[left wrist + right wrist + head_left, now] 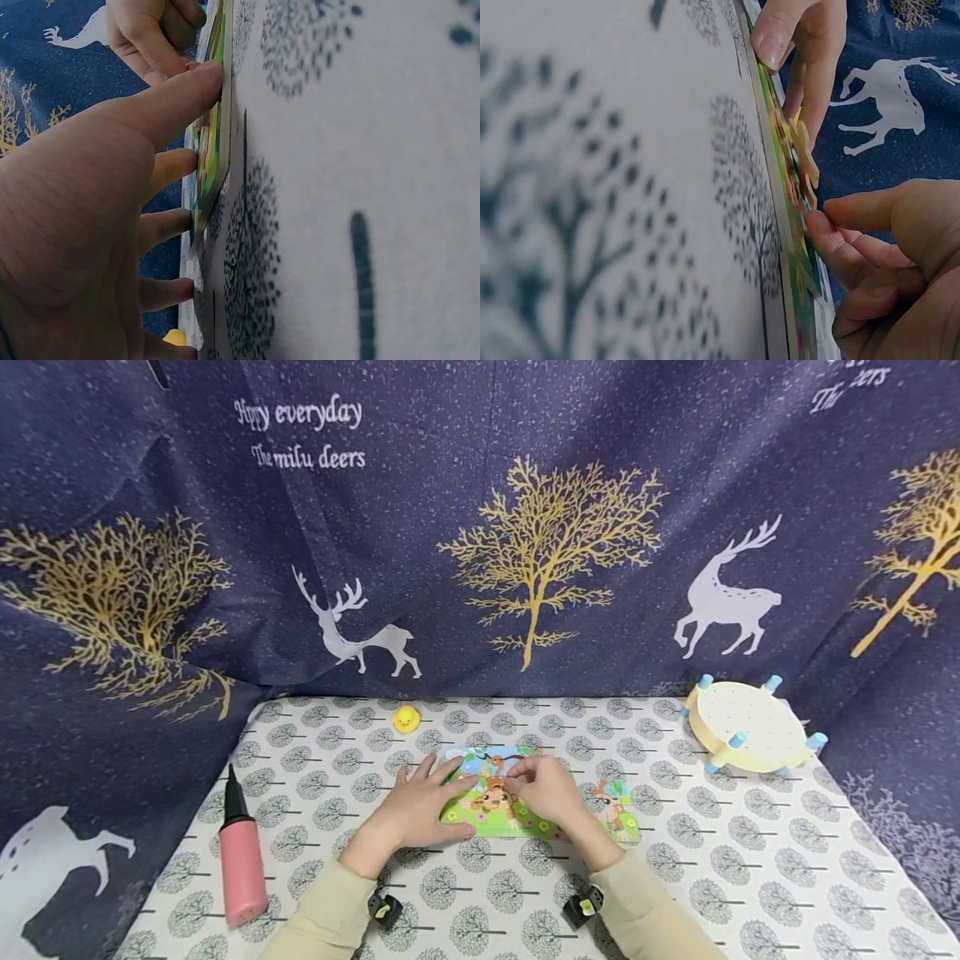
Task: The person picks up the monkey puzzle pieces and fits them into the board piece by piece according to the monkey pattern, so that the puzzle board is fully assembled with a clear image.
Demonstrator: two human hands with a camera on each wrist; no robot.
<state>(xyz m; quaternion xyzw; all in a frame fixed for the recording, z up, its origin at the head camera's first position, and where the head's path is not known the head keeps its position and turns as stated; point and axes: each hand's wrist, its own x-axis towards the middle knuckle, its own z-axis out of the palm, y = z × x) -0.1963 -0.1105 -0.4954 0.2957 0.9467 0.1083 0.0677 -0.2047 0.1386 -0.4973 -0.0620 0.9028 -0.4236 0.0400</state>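
Note:
A flat picture board (480, 832) with a cartoon monkey, flowers and grass lies on the table; it looks like a jigsaw puzzle. My left hand (426, 802) rests on its left part with fingers spread and straight, the thumb along the near edge. Over the middle of the board, my right hand (550, 789) pinches a puzzle piece (804, 154) between thumb and forefinger. In the right wrist view this piece stands slightly tilted off the board's surface. Its printed face is mostly hidden by the fingers. A deer-like animal picture (615, 814) shows at the board's right end.
A pink hand pump (243, 868) with a black nozzle lies at the left. Near the back edge sits a yellow rubber duck (407, 719). A round cream stool-like toy (750, 727) with blue-tipped legs is at the back right. A patterned curtain (450, 527) hangs behind the table.

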